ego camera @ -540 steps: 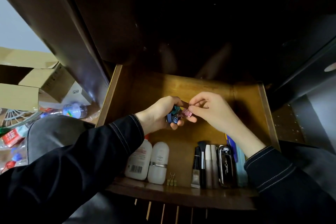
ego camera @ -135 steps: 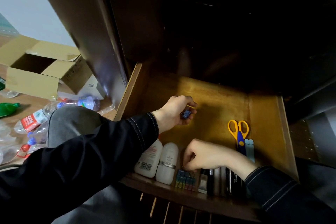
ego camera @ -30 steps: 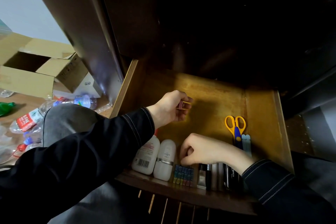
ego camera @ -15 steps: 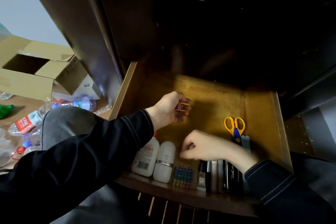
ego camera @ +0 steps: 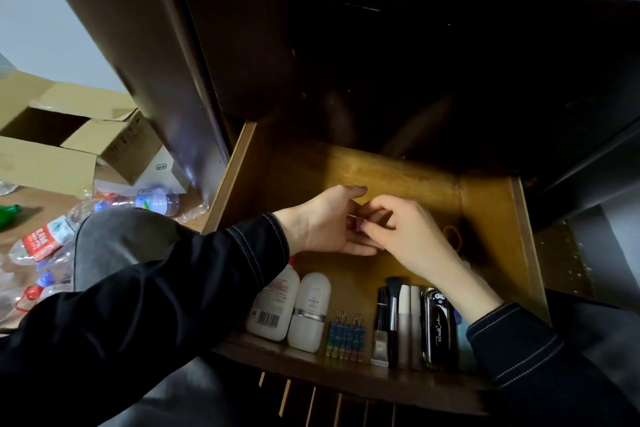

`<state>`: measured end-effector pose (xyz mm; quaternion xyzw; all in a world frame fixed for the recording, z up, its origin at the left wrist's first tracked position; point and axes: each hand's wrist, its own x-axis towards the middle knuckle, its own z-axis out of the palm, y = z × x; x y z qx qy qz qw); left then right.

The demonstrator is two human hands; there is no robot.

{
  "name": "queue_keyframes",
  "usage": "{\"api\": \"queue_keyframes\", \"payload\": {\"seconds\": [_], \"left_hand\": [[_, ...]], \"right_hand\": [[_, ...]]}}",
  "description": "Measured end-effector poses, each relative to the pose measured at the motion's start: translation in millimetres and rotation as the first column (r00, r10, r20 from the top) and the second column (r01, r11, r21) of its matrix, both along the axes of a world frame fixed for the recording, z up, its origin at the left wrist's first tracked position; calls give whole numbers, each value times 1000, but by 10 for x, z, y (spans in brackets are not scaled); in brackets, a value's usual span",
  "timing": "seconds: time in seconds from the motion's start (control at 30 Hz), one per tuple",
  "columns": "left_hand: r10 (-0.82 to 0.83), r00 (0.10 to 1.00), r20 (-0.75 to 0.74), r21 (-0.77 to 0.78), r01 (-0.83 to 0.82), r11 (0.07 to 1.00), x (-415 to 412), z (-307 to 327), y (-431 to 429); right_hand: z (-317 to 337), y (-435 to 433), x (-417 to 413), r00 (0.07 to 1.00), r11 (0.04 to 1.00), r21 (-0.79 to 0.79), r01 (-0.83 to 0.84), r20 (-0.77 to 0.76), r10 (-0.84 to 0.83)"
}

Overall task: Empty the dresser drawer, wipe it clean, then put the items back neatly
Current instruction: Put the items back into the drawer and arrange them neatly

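Meeting over the middle of the open wooden drawer (ego camera: 491, 218), both hands attend to one small pinkish binder clip (ego camera: 358, 222). The right hand (ego camera: 405, 236) pinches it between thumb and forefinger. The left hand (ego camera: 325, 222) lies spread beside it, thumb above and straight fingers beneath the clip. The clip is too small to tell which way it points. Along the drawer's 6 o'clock edge the other things lie side by side, each with its long axis running 12 to 6. From 9 toward 3 o'clock they are: a pair of white bottles (ego camera: 273, 305), one showing a barcode at its near end; a row of coloured clips (ego camera: 346, 340), wire handles toward 12; a makeup brush (ego camera: 393, 308), bristles toward 12; pale tubes (ego camera: 408, 319); and a glossy black case (ego camera: 437, 329) with script lettering. A yellow scissors handle (ego camera: 453, 239) shows dimly at 3 o'clock of the right hand. On the floor (ego camera: 20, 204) at 9 o'clock lie an open cardboard box (ego camera: 52, 156) and plastic bottles (ego camera: 45, 239).
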<state>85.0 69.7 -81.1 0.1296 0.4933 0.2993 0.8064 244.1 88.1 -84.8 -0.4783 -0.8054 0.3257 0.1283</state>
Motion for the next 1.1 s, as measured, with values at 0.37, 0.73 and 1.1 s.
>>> {"api": "queue_keyframes", "payload": {"seconds": [0.37,0.73,1.1], "left_hand": [[15,957,-289,123,22,992,-59,-128,38],[230,883,-409,206,-156,966,-128,-137,100],[224,878,-423,199,-151,968,-127,-129,118]], "right_hand": [[-111,101,120,998,998,-25,60,7,-60],[-304,-200,-66,896,847,-421,-325,149,418],[-336,-284,-100,846,826,-456,-330,246,473]]}}
